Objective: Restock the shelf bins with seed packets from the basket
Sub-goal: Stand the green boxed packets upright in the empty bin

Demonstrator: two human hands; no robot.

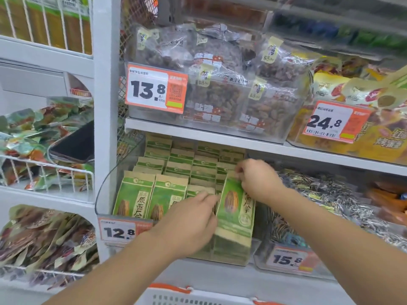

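In the clear bin (105,194) on the lower shelf, behind the 12.8 price tag (120,232): rows of green sunflower seed packets (134,199), upright. Right hand (255,181) pinching top edge of front-right seed packet (236,208), fingers curled over its upper corner; packet upright, slightly tilted, below and left of that hand. Left hand (191,221) flat, fingers straight, pressing against packet's left edge and neighbouring packets. White basket (198,299) rim at bottom edge, orange handles.
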